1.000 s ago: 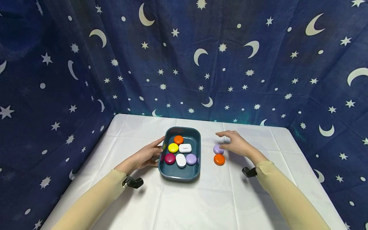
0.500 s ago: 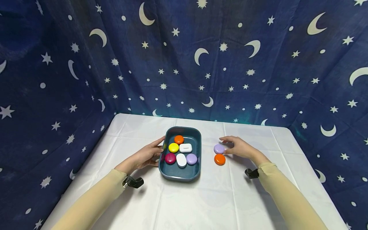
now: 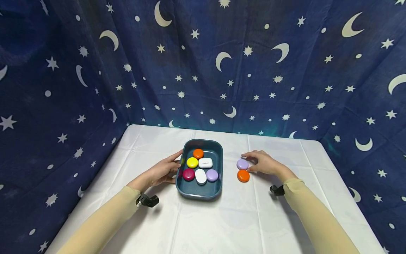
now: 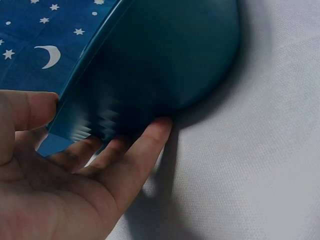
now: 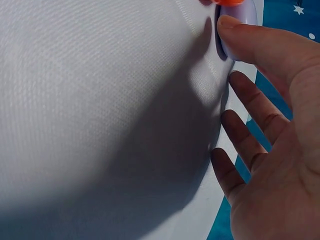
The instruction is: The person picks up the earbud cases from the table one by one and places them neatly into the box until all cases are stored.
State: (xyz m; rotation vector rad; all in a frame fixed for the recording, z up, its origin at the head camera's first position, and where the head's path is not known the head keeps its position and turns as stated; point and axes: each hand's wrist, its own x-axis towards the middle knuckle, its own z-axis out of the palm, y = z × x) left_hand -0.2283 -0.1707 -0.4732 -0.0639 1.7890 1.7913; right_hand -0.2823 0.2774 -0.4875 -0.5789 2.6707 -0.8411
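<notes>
My left hand (image 3: 161, 171) rests against the left wall of a dark teal rectangular box (image 3: 199, 193). In the left wrist view its fairly straight fingers touch the box's outer side, the thumb near the rim. At the box's right, my right hand (image 3: 265, 163) is spread around a glossy purple disc (image 3: 242, 164) on the table. Its thumb (image 5: 250, 37) touches the disc in the right wrist view, while the index finger lies at the far side; whether that finger touches is unclear. A glossy orange disc (image 3: 243, 176) lies just nearer, beside the purple one.
Inside the box lie another orange disc (image 3: 198, 153), a yellow disc (image 3: 192, 162), a white slotted piece (image 3: 205, 163), a dark red disc (image 3: 188, 174), a white oval (image 3: 201, 176) and a second purple disc (image 3: 212, 175). A white cloth covers the table (image 3: 219, 225); a starry curtain (image 3: 203, 63) surrounds it.
My right hand first shifted slightly right, then its fingers came in around the purple disc. The left hand and box hold their places; the whole view shifts slightly.
</notes>
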